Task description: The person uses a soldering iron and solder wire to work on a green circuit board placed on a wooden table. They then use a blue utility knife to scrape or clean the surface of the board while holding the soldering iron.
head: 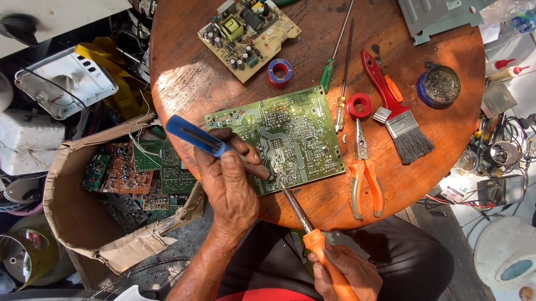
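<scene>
— Nearest to us, what do we hold?

— Our right hand (pixel 350 279) has its grip wrapped tight round the orange handle of a soldering iron (pixel 329 269); the metal shaft runs up to the green circuit board (pixel 281 136). Our left hand (pixel 229 179) has its grip clamped on a blue-handled tool (pixel 197 137), whose tip meets the iron's tip on the board's lower middle.

— And where does that board sit?

— Flat on the round wooden surface (pixel 185 77), near its close edge, solder side up.

— How many boards do we count up there?

— Two: the green one, and one tan board (pixel 248 33) crowded with components at the far side.

— Tools?

— One pair of orange-handled pliers (pixel 364 175) just right of the green board, one red-handled brush (pixel 394 108) beyond it, two screwdrivers (pixel 337 55) lying side by side, one with a green handle. Two small spools: a red one (pixel 359 105) by the pliers, a red-and-blue one (pixel 279 71) near the tan board. One round tin (pixel 439 85) towards the right rim.

— Any packaging?

— One torn brown cardboard box (pixel 68 219) on the floor at our left, holding a heap of green and brown boards; we cannot count them.
</scene>
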